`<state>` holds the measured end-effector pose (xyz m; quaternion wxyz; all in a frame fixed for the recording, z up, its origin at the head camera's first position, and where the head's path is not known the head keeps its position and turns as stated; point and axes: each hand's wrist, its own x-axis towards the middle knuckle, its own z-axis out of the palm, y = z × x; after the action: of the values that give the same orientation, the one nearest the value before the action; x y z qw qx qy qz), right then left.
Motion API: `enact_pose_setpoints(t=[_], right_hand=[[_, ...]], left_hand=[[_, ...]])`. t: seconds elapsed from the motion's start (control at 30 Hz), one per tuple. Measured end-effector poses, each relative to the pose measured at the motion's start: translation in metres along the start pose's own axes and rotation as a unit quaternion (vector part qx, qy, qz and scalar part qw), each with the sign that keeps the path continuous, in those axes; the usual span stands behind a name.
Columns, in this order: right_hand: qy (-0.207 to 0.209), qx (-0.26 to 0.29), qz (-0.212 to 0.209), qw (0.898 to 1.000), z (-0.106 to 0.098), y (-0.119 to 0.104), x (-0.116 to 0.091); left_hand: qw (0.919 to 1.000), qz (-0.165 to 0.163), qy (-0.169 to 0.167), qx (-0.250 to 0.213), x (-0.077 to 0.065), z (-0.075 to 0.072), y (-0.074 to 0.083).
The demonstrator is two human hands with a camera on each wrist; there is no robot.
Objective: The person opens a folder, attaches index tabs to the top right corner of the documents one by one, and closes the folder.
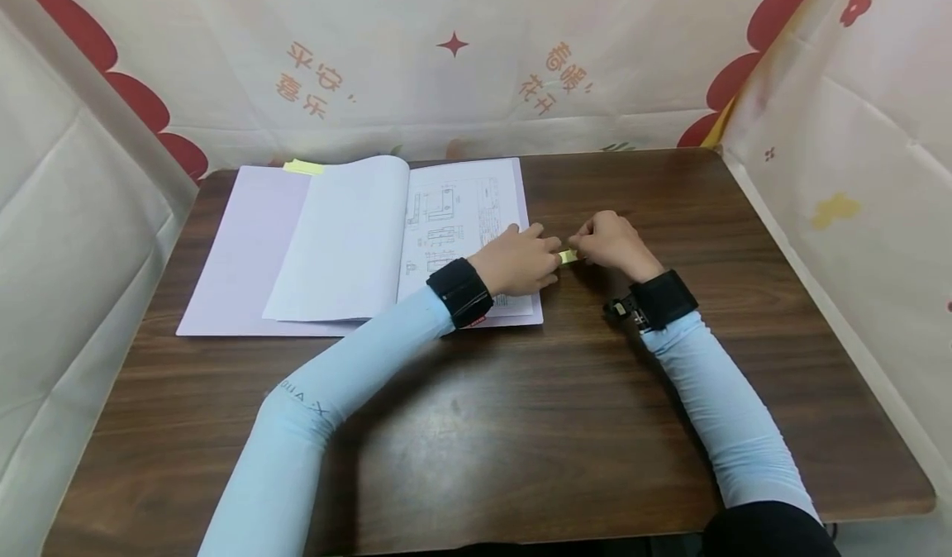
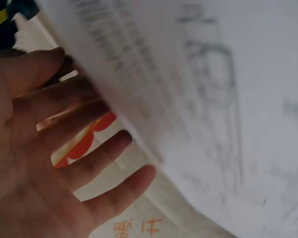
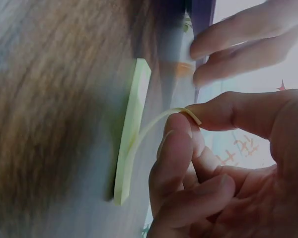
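Note:
A pad of pale yellow sticky notes (image 3: 130, 134) lies on the wooden table, just right of an open document folder (image 1: 245, 243). My right hand (image 1: 611, 243) pinches the free end of its top note (image 3: 160, 118) between thumb and finger. That note curves up off the pad, its other end still joined to it. Spread fingers of my left hand (image 1: 515, 261) reach past the right edge of the printed drawing page (image 1: 446, 230), close to the pad. In the left wrist view the blurred page hides some fingertips; whether they touch the paper I cannot tell.
The folder has a lilac cover, and a white sheet (image 1: 342, 243) is turned over to its left side. A yellow sticky note (image 1: 303, 167) juts from the folder's top edge. Printed cloth curtains (image 1: 461, 86) enclose the table (image 1: 461, 449) at the back and sides.

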<state>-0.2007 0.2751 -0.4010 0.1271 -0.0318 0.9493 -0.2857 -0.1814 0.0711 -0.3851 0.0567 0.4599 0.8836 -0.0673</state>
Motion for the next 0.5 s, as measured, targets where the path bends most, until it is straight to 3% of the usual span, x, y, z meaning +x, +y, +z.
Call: enact_pose_setpoints(t=[0.23, 0.5], right_hand=[[0.005, -0.006, 0.003, 1.0, -0.007, -0.001, -0.002], [0.066, -0.014, 0.022, 0.997, -0.016, 0.006, -0.007]], left_hand=[[0.9999, -0.015, -0.002, -0.008, 0.009, 0.013, 0.0], [0.9997, -0.008, 0.001, -0.025, 0.01, 0.018, -0.002]])
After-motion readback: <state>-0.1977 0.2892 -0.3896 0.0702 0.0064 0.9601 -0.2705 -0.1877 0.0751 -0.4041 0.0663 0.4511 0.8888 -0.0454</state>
